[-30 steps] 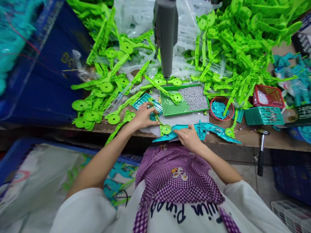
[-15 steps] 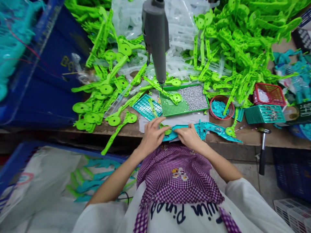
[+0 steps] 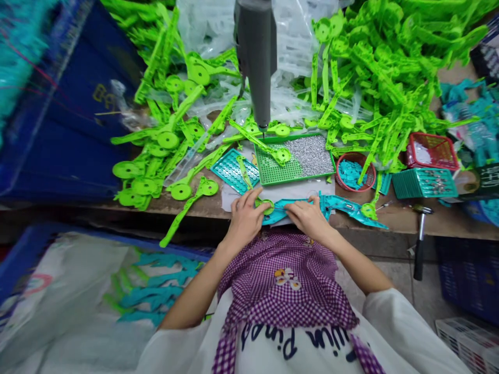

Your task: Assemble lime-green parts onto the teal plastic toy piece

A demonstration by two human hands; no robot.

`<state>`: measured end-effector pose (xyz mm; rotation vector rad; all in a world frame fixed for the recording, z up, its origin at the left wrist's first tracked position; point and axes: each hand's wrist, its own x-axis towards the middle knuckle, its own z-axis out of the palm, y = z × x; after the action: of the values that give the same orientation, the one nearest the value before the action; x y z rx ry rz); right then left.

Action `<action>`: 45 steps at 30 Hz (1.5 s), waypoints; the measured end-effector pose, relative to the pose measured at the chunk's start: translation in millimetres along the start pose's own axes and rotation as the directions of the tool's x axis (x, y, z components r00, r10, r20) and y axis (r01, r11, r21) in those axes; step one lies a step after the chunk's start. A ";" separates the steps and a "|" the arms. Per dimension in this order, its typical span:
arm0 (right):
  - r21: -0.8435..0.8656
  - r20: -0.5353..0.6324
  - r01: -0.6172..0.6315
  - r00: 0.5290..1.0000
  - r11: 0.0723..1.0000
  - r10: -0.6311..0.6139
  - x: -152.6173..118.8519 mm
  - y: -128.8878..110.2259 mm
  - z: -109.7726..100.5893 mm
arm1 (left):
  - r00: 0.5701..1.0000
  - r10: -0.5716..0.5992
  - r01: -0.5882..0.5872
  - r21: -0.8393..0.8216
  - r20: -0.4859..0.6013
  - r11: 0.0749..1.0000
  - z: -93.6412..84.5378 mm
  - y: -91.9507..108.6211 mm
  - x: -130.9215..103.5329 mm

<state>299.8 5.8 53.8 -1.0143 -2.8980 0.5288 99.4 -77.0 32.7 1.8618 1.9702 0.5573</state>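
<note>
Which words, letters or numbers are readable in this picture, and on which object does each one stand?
"Pin", in dark handwriting-style letters on the white shirt; the letters around it are cut off by the purple checked apron.
Yellow marking on the blue crate: too blurred to read.
Print on the dark box at the right edge: too small to read.

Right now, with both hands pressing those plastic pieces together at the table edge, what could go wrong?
The teal plastic piece lies at the very edge of the table, under the right hand; a slip might send it to the floor. The left hand holds a small green disc on it, which could shift out of line. The hammer hangs over the edge and might be knocked off.
</note>
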 end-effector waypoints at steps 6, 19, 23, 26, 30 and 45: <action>0.072 0.012 -0.128 0.992 0.989 0.128 2.7 8.5 -6.0 | 0.998 -0.063 0.063 0.002 -0.004 0.998 -2.9 14.4 0.9; 0.126 0.052 -0.236 0.971 0.964 0.231 22.8 7.1 -4.9 | 0.972 -0.183 0.178 -0.044 -0.147 0.983 23.8 27.9 7.7; 0.134 0.061 -0.280 0.960 0.951 0.274 26.2 4.1 -6.1 | 0.973 -0.184 0.178 -0.052 -0.141 0.983 24.3 23.9 11.1; 0.132 0.087 -0.305 0.951 0.943 0.296 28.0 0.7 -9.1 | 0.975 -0.178 0.172 -0.052 -0.136 0.984 24.8 22.5 12.4; 0.095 0.111 -0.320 0.944 0.943 0.309 32.1 -0.4 -10.0 | 0.977 -0.160 0.154 -0.047 -0.142 0.987 24.1 22.4 13.2; 0.142 0.125 -0.260 0.962 0.955 0.244 35.0 11.1 -8.7 | 0.980 -0.160 0.153 -0.064 -0.115 0.986 23.8 20.7 15.3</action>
<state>280.1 37.9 55.4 -1.3799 -2.7716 0.8336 128.6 -60.0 23.3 1.6573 2.1328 0.6830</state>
